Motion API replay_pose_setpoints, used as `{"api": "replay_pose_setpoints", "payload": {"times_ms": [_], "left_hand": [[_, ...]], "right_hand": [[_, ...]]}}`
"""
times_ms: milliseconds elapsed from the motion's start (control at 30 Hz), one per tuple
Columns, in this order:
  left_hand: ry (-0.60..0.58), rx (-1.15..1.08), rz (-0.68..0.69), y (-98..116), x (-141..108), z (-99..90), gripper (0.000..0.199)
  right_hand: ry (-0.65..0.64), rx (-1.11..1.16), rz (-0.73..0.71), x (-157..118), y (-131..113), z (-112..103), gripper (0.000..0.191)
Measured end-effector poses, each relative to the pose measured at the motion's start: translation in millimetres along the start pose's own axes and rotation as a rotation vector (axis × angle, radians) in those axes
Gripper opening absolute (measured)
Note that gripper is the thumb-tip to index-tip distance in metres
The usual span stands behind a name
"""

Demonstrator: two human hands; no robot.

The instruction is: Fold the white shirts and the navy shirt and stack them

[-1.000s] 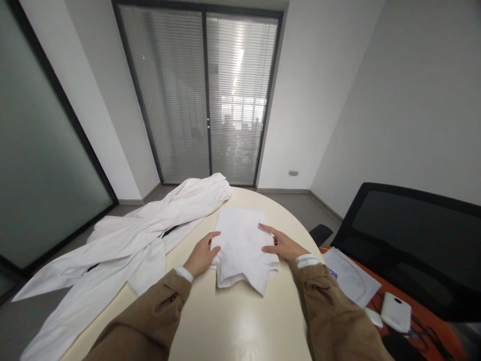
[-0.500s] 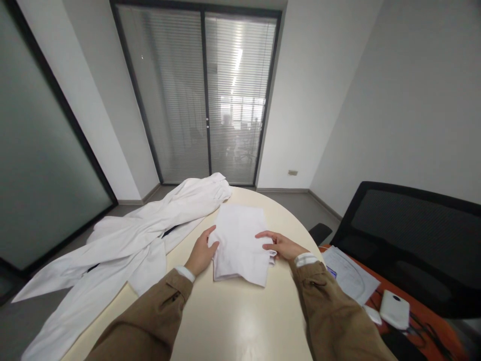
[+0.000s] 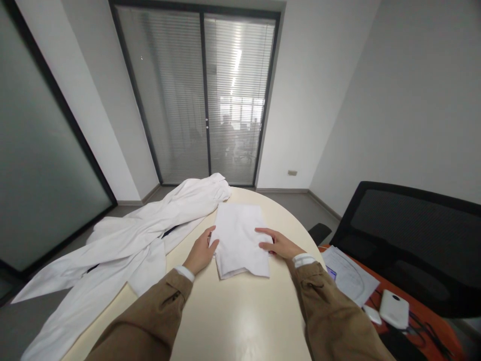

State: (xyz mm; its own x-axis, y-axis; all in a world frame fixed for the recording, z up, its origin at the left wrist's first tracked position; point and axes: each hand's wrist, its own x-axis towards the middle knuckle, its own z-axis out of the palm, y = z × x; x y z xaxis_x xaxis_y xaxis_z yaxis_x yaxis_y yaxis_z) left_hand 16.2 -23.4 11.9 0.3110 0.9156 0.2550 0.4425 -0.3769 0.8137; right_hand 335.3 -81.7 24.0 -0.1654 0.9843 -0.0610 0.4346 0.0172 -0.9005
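Folded white cloth [image 3: 238, 243] flat on the worktop [image 3: 233, 321], between left hand [image 3: 201, 252] and right hand [image 3: 278, 244], both open, fingers touching its side edges.

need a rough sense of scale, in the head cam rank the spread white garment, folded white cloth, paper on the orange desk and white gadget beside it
1. Spread white garment
2. Folded white cloth and paper on the orange desk: these look alike, so I won't rank them
3. White gadget, smallest
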Motion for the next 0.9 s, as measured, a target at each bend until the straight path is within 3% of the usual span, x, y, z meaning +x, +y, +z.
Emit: {"api": "replay_pose_setpoints", "payload": {"times_ms": [167, 267, 400, 567, 667, 767, 900], "left_hand": [[-0.054, 0.232, 0.057, 20, -14, -7.4, 0.062], [-0.118, 0.211, 0.039, 21, -16, -9.5, 0.061], [-0.122, 0.024, 0.081, 12, -10, -5.9, 0.033], [-0.081, 0.012, 0.048, 10, -9, -1.0, 0.029], [-0.122, -0.01, 0.028, 12, -12, -1.7, 0.047], [-0.217, -0.043, 0.027, 13, -14, -3.4, 0.073], [-0.239, -0.081, 0.01, 14, -13, -4.4, 0.062]], "right_hand": [[0.03, -0.114, -0.125, -4, -3, -1, 0.088], [0.024, -0.161, -0.142, -3, 0, -1, 0.088], [0.004, -0.121, -0.146, -3, 2, 0, 0.074], [-0.049, -0.052, -0.112, -5, 5, 3, 0.047], [-0.052, -0.003, -0.09, -9, 3, 6, 0.048], [-0.048, -0.023, -0.05, -17, -4, 9, 0.065], [-0.016, -0.062, -0.062, -23, -13, 10, 0.062]]}}
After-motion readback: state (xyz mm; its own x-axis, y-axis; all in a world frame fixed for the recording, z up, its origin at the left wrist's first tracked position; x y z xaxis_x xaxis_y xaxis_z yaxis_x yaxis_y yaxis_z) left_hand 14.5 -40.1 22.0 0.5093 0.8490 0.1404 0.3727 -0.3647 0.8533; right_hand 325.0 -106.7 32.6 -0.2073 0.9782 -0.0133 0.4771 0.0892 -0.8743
